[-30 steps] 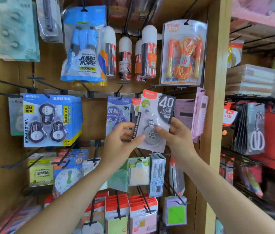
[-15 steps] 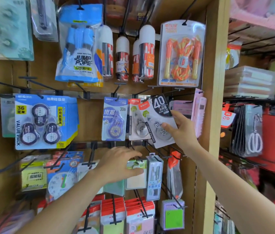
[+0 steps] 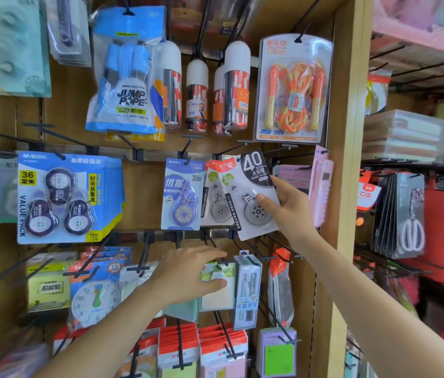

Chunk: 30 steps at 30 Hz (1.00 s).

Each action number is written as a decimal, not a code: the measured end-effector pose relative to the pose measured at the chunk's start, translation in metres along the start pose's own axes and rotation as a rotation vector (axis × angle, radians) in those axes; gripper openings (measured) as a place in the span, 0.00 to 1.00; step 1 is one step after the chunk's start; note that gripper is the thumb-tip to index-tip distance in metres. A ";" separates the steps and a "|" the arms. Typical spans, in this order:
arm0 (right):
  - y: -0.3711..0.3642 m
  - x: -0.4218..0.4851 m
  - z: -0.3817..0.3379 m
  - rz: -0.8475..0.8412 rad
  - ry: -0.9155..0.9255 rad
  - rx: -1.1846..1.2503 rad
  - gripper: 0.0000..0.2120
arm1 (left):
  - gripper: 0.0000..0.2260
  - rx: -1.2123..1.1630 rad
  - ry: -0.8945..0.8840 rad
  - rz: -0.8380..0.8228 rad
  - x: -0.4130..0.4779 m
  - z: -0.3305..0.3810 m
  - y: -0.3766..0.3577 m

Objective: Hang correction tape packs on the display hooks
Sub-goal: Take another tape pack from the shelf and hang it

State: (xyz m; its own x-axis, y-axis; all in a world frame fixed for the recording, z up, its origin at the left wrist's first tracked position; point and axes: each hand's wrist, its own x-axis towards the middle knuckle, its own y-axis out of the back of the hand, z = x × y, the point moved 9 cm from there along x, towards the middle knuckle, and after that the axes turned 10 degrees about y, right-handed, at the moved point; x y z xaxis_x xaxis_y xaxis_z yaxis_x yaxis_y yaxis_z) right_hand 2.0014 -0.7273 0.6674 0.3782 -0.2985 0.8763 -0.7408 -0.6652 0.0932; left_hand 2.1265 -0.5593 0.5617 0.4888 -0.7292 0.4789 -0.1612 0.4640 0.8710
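The right hand (image 3: pixel 289 211) is pinching the correction tape pack (image 3: pixel 252 175); it is tilting. The left hand (image 3: pixel 188 274) is hovering relaxed at 7 o'clock.

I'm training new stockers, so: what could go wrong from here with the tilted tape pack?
1. The right hand alone pinches the tilted correction tape pack; its hole may miss the hook and the pack could drop.
2. The open left hand sits near the lower hooks and could snag on them.
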 end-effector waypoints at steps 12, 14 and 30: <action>-0.017 0.029 0.031 0.038 -0.069 -0.268 0.20 | 0.28 0.012 -0.020 0.060 0.001 0.000 0.000; -0.025 0.033 0.042 0.026 -0.097 -0.314 0.23 | 0.27 0.025 -0.025 0.064 0.000 0.001 0.001; -0.027 -0.061 -0.014 -0.422 -0.034 -0.532 0.22 | 0.22 0.150 -0.100 0.176 -0.031 0.013 0.034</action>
State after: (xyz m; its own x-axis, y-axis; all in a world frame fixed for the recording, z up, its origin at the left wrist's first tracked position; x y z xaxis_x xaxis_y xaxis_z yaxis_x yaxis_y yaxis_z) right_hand 1.9913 -0.6818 0.6182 0.7057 -0.1147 0.6992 -0.6948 -0.3051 0.6513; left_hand 2.0943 -0.5277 0.5777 0.3556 -0.6937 0.6264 -0.3652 0.5138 0.7763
